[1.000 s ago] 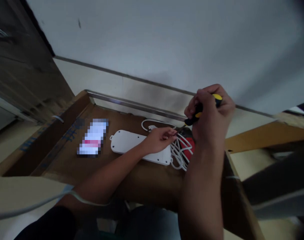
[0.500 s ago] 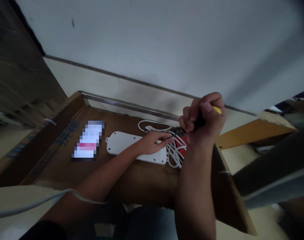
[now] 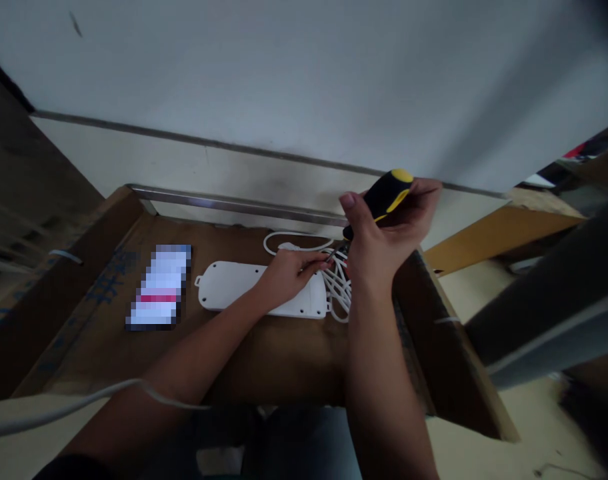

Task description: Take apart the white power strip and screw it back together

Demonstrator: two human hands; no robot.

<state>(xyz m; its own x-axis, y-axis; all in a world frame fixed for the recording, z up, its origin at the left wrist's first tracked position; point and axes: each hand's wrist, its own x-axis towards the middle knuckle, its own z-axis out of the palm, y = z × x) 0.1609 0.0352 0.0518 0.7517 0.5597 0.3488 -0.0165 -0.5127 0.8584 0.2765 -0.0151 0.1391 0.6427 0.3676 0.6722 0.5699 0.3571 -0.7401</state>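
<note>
A screwdriver with a black and yellow handle (image 3: 388,193) lies in my right hand (image 3: 391,240), thumb along one side and the other fingers behind it. Its thin metal shaft points down and left to my left hand (image 3: 289,277). There, thumb and forefinger pinch around the tip; whether anything small is between them is hidden. Beneath my left hand lies a white power strip (image 3: 229,283), its back with screw holes facing up. A bundle of white cord (image 3: 338,287) is heaped at its right end, partly covered by my right wrist.
A phone with a lit, blurred screen (image 3: 159,287) lies left of the power strip. All rest in a shallow cardboard-lined tray with wooden sides (image 3: 454,360). A pale panel (image 3: 284,80) rises behind. Another white cable (image 3: 84,403) crosses in front of my left forearm.
My right hand has turned and loosened from a fist around the handle, so more of the screwdriver shows. My left hand keeps its pinch. The whole view has shifted slightly.
</note>
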